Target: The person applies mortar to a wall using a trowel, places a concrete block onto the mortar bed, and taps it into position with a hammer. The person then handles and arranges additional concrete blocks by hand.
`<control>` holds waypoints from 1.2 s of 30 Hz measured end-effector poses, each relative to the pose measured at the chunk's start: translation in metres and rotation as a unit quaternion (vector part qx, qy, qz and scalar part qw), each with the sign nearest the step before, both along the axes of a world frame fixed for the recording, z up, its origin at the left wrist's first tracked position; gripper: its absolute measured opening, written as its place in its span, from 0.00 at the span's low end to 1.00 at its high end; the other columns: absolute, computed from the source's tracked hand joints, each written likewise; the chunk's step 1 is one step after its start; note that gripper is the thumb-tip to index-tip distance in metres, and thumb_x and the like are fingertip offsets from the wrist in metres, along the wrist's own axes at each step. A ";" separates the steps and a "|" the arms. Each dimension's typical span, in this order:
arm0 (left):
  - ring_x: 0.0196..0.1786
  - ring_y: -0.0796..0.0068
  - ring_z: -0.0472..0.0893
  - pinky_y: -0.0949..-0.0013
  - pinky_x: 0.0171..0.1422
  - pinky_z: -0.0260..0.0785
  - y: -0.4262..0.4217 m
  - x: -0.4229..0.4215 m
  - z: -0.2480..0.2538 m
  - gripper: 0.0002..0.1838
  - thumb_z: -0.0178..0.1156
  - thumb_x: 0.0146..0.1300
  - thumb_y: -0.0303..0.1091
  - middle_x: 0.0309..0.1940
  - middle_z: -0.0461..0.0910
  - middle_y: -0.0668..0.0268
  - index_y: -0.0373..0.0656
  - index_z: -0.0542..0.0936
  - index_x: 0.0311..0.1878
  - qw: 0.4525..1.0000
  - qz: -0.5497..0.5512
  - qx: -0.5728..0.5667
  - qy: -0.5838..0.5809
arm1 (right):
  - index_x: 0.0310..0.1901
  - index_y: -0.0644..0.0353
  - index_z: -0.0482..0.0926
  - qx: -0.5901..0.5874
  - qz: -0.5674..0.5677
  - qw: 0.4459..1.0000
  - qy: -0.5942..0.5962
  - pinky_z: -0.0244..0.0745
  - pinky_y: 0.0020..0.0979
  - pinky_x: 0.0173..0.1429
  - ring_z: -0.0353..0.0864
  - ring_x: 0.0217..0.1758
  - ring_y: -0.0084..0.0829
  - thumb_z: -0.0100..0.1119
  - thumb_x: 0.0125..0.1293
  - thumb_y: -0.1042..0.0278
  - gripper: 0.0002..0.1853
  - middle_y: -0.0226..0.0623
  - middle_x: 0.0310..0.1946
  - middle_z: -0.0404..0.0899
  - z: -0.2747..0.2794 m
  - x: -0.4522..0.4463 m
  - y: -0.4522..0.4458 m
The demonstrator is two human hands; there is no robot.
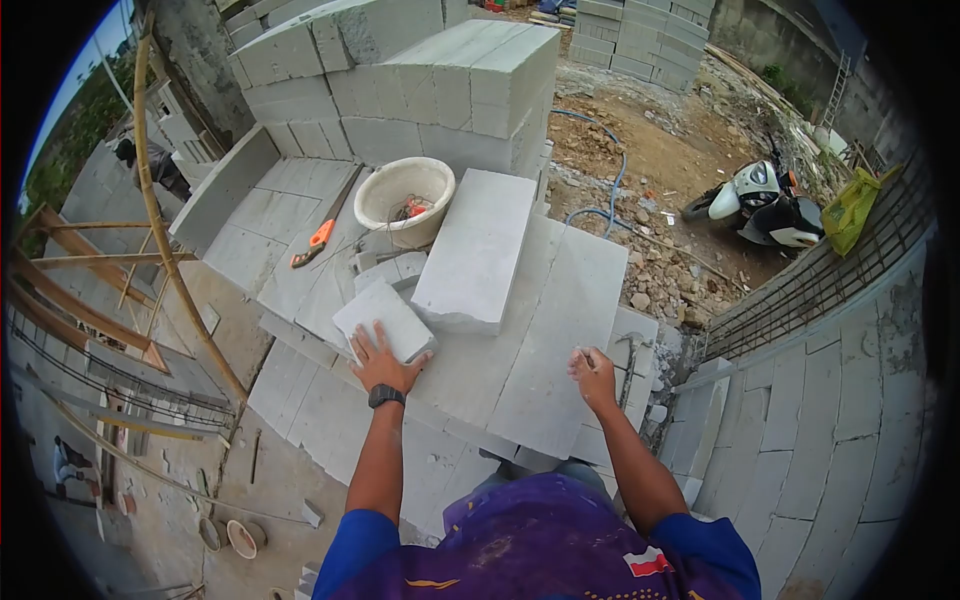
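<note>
My left hand (385, 364) lies with fingers spread on a short, pale grey lightweight block (385, 312). A dark watch is on that wrist. Beside this piece a longer block (478, 245) rests on the stacked blocks. My right hand (592, 378) is held over the right part of the stack, its fingers closed; a small dark bit shows at the fingertips, too small to name. Close to it on the right lies a hammer (630, 358). A handsaw (322, 236) with an orange and black handle lies farther back on the left.
A whitish bucket (410, 205) with red items inside stands behind the short block. Higher block stacks (440, 90) rise beyond. On the right are a parked scooter (755, 200), a blue hose (612, 215) and a block wall (820, 430). Bamboo poles (180, 240) stand left.
</note>
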State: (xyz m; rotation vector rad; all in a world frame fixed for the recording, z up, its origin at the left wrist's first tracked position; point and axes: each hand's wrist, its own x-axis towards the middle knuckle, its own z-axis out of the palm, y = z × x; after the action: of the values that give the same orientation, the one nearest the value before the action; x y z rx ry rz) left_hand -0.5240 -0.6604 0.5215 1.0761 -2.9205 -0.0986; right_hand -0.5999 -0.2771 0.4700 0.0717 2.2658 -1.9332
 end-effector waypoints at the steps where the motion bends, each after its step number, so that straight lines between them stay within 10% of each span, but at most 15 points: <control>1: 0.86 0.46 0.50 0.34 0.78 0.58 0.000 0.000 0.006 0.74 0.72 0.41 0.81 0.86 0.47 0.52 0.53 0.51 0.86 1.000 0.001 0.011 -0.004 | 0.51 0.67 0.82 -0.003 0.001 1.000 0.001 0.79 0.27 0.40 0.84 0.35 0.24 0.62 0.78 0.55 0.19 0.36 0.36 0.85 0.007 -0.016 -0.006; 9: 0.86 0.48 0.51 0.39 0.73 0.63 -0.033 0.000 0.007 0.74 0.76 0.36 0.78 0.86 0.47 0.54 0.57 0.55 0.85 1.000 -0.016 0.018 0.000 | 0.70 0.73 0.71 0.052 0.097 0.994 0.006 0.78 0.33 0.63 0.84 0.60 0.37 0.64 0.77 0.53 0.32 0.50 0.58 0.83 0.009 -0.136 -0.061; 15: 0.84 0.47 0.56 0.41 0.71 0.63 -0.038 -0.005 0.000 0.73 0.78 0.32 0.76 0.85 0.53 0.53 0.54 0.60 0.83 0.999 -0.018 -0.004 0.028 | 0.83 0.71 0.39 0.006 0.125 0.988 0.093 0.43 0.43 0.87 0.35 0.89 0.45 0.52 0.81 0.43 0.49 0.60 0.85 0.37 -0.101 -0.230 -0.163; 19: 0.83 0.44 0.56 0.41 0.74 0.60 -0.047 -0.011 -0.010 0.74 0.82 0.31 0.72 0.84 0.54 0.52 0.48 0.61 0.82 0.999 -0.017 -0.029 0.030 | 0.82 0.74 0.35 -0.316 0.010 0.949 0.014 0.28 0.44 0.89 0.31 0.90 0.48 0.46 0.81 0.42 0.49 0.58 0.86 0.32 -0.023 -0.210 -0.239; 36: 0.86 0.47 0.48 0.37 0.77 0.57 -0.040 -0.075 0.003 0.72 0.71 0.44 0.80 0.86 0.47 0.56 0.47 0.53 0.85 0.982 0.185 -0.019 -0.039 | 0.78 0.82 0.29 0.120 0.008 0.990 0.067 0.33 0.53 0.88 0.27 0.87 0.66 0.64 0.71 0.56 0.58 0.75 0.81 0.27 -0.015 -0.206 -0.391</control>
State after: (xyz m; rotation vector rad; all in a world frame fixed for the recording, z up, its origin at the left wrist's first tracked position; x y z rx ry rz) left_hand -0.5989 -0.7002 0.5248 1.6239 -2.7133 0.0094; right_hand -0.8054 -0.6683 0.4552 -0.0503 2.5685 -1.6953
